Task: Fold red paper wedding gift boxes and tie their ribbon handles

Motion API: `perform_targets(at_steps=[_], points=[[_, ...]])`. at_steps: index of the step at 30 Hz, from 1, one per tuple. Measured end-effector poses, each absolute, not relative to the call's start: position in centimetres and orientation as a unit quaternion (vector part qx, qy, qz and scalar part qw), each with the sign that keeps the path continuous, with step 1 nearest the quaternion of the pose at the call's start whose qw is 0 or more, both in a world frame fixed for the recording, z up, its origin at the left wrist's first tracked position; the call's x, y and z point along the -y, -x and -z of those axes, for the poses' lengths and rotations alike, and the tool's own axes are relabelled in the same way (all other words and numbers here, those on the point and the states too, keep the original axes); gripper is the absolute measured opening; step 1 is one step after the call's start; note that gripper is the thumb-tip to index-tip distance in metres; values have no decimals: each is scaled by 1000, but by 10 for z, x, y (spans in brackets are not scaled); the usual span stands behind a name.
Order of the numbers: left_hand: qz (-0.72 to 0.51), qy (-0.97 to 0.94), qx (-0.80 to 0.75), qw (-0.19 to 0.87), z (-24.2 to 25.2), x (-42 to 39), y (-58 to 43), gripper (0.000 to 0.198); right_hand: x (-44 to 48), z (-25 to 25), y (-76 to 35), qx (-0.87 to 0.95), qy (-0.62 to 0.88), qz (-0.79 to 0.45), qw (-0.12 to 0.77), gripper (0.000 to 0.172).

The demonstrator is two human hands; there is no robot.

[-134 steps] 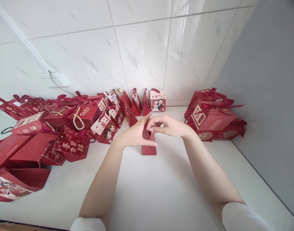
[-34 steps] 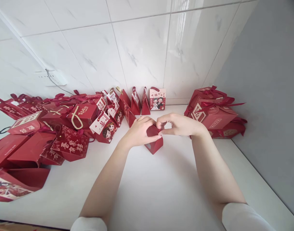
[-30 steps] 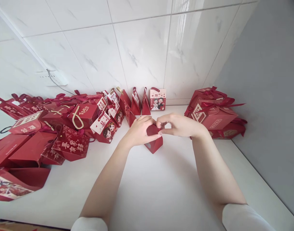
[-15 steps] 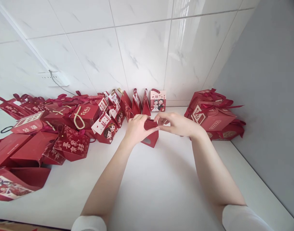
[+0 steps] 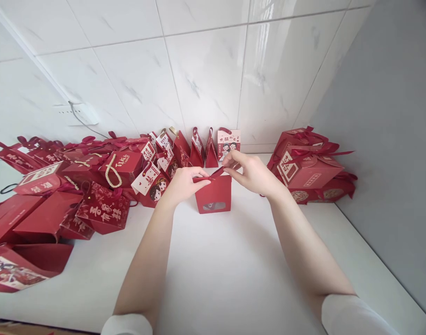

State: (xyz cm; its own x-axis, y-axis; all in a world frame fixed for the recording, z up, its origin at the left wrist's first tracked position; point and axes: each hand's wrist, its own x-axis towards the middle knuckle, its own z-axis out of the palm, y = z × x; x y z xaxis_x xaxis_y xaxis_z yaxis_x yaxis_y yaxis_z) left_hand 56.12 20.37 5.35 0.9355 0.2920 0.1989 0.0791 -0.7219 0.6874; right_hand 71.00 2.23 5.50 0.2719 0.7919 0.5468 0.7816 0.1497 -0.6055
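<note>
A small red gift box (image 5: 214,194) stands upright on the white table, with its broad face and a clear window near the bottom turned toward me. My left hand (image 5: 188,185) is closed at the box's upper left edge, thumb in front and fingers behind. Above the right part of the top, my right hand (image 5: 250,173) pinches a dark red strip (image 5: 217,173). Whether that strip is a ribbon or a flap I cannot tell. Behind the box, a pink and red box with a cartoon couple (image 5: 229,142) leans by the wall, partly covered by my right fingers.
Many red gift boxes with ribbons and cords crowd the left, among them a dark red box (image 5: 104,207) and an open-sided box (image 5: 31,267). More boxes are stacked at right (image 5: 309,167). White tiled wall (image 5: 206,83) behind, grey panel (image 5: 383,139) at right, socket (image 5: 76,114) at left.
The gift box has turned so its broad windowed face now points at me. My left hand has shifted left, and my right hand has risen slightly with the dark red strip in its fingers.
</note>
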Motion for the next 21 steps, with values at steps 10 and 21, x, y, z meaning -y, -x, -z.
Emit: perform_targets(at_steps=[10, 21], points=[[-102, -936, -74, 330, -42, -212, -566, 39, -48, -40, -684, 591, 649, -11, 478, 24], [-58, -888, -185, 417, -67, -225, -541, 26, -58, -26, -691, 547, 671, -27, 500, 5]])
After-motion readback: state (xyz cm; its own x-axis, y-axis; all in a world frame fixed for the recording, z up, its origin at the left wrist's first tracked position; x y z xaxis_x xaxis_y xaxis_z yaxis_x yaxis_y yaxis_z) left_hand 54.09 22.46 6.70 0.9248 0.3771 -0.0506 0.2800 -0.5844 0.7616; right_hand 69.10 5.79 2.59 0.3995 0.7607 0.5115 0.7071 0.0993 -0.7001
